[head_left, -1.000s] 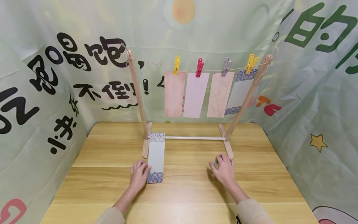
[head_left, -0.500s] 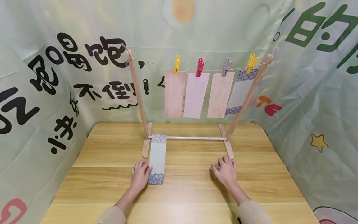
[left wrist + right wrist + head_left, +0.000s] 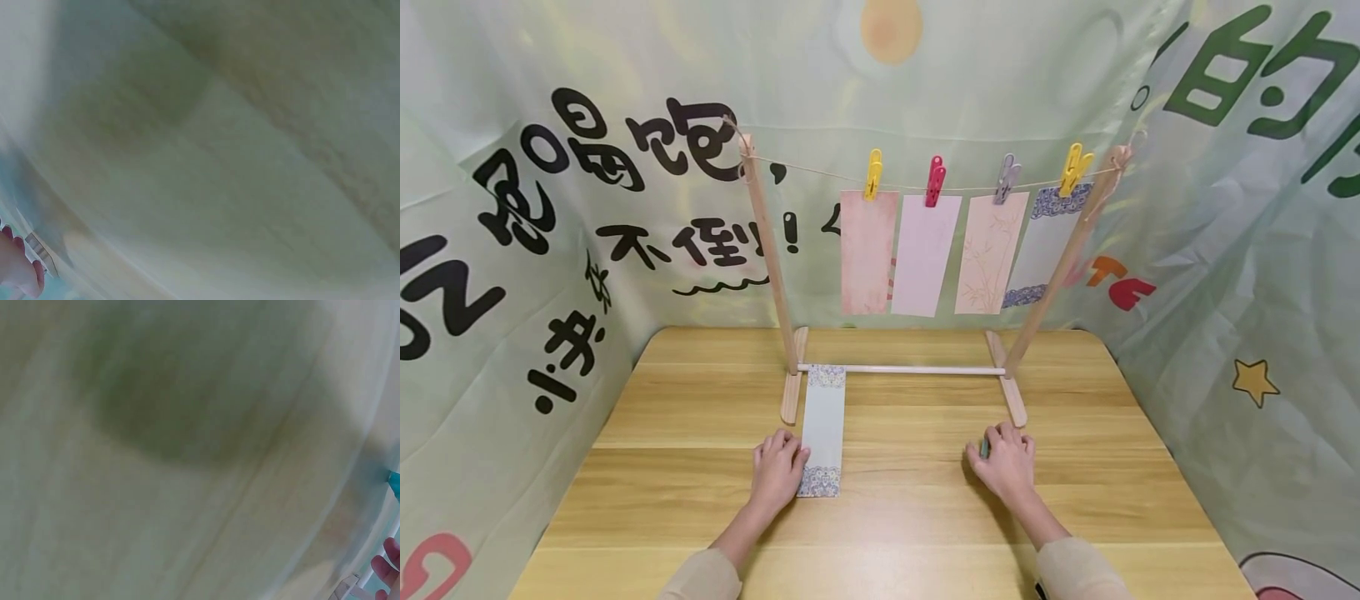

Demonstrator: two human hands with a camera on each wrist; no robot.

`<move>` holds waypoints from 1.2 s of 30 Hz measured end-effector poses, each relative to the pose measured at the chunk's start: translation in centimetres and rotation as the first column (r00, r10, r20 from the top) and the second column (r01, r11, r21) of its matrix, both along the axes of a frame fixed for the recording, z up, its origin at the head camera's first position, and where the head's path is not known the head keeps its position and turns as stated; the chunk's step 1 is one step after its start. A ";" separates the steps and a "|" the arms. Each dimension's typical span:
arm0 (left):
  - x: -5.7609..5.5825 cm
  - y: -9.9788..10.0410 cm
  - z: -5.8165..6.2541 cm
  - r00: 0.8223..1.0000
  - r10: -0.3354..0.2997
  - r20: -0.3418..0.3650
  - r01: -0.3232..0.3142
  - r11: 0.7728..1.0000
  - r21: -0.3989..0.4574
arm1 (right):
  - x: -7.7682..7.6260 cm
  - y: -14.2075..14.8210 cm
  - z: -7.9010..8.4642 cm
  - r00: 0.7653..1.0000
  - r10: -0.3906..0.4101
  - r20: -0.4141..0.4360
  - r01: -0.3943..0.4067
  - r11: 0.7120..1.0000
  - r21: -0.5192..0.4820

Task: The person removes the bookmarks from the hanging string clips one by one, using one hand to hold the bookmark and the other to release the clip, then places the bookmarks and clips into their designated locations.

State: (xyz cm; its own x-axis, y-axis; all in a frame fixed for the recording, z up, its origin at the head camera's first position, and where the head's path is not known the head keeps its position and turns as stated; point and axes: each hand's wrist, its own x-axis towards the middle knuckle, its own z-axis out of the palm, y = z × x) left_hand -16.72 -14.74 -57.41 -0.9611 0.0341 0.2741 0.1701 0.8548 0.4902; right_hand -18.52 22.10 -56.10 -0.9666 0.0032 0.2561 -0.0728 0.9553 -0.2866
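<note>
A long white paper card [image 3: 823, 429] with blue patterned bands at both ends slants up from the table toward the white rod of a wooden stand. My left hand [image 3: 778, 468] pinches its left edge near the lower end, thumb on top. Some of those fingers [image 3: 15, 265] show at the corner of the left wrist view. Across the table, my right hand [image 3: 1006, 461] holds a small teal clothespin [image 3: 984, 448] between thumb and fingers, low over the wood. Most of the clothespin is hidden by the fingers; its teal end [image 3: 394, 482] shows in the right wrist view.
The stand's left post [image 3: 769, 258] and right post [image 3: 1060, 271] carry a string. Several cards hang from it by clothespins, including a pink card [image 3: 868, 254] and a lilac card [image 3: 927, 257]. The white rod [image 3: 925, 369] joins the feet. A printed cloth backdrop surrounds the table [image 3: 895, 533].
The card has shifted slightly right and toward me, its far end dropping to the rod. My right hand, with the clothespin, has drawn a little right and nearer.
</note>
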 end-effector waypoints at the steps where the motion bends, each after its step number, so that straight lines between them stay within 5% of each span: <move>1: 0.0 0.0 0.0 1.000 0.001 0.007 0.000 1.000 -0.013 | 0.0 0.0 -0.1 1.000 -0.001 0.000 0.001 1.000 0.004; 15: -0.2 0.0 -0.5 1.000 -0.001 0.030 0.005 0.994 -0.110 | 0.1 0.2 -0.9 0.999 -0.015 -0.041 0.017 0.999 0.047; 36: -0.4 0.1 -0.6 0.996 0.008 0.091 0.009 0.984 -0.178 | 0.7 0.0 -1.3 0.997 -0.036 0.068 0.029 0.995 0.094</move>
